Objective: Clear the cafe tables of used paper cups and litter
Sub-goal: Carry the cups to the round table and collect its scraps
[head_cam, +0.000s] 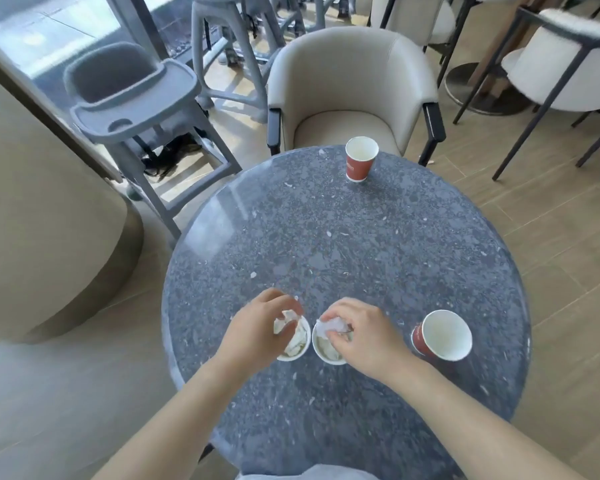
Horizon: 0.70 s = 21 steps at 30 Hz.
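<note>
Cafe: round tables, high chair.

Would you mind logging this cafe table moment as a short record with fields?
surface: round grey speckled table
left hand: pinching crumpled white paper over the left near cup
right hand: pinching crumpled white paper over the right near cup
near cups: side by side, paper already inside
red cup, near right: upright, looks empty
red cup, far edge: upright, looks empty
seating: beige armchair beyond the table, grey high chair to its left
</note>
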Each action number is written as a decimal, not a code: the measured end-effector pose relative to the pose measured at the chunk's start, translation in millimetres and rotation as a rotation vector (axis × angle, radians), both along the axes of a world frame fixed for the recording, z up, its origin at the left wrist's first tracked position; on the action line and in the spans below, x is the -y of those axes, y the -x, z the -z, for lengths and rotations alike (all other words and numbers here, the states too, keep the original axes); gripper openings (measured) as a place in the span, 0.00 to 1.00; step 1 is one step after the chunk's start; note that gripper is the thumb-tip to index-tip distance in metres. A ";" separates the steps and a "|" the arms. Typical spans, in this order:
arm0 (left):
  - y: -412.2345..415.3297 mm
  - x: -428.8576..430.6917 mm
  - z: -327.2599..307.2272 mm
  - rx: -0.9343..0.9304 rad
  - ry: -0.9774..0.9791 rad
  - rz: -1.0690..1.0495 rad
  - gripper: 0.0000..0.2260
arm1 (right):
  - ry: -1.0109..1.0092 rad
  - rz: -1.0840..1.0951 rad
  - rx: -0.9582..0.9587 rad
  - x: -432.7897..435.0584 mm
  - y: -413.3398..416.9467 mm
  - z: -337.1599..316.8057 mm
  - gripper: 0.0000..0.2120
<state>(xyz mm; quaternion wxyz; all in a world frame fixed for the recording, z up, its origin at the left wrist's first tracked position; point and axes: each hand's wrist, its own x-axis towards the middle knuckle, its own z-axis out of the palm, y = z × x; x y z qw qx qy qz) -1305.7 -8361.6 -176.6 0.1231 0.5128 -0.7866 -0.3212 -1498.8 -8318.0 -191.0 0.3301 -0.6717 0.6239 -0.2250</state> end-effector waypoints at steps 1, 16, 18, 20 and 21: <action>-2.5 -4.0 1.6 0.043 -0.008 0.005 0.10 | 0.000 -0.015 -0.018 -4.0 -1.4 -0.3 0.08; -1.2 -29.1 14.9 0.333 0.022 0.151 0.13 | -0.029 -0.097 -0.322 -42.3 -2.8 4.4 0.11; 1.7 -28.8 14.8 0.392 0.048 0.165 0.12 | -0.019 -0.127 -0.377 -42.4 -2.6 3.4 0.09; 4.2 -28.4 15.3 0.441 0.063 0.169 0.11 | 0.000 -0.142 -0.410 -41.3 -3.2 1.7 0.07; 5.4 -28.0 15.3 0.455 0.058 0.163 0.11 | 0.010 -0.144 -0.420 -40.2 -3.6 0.6 0.07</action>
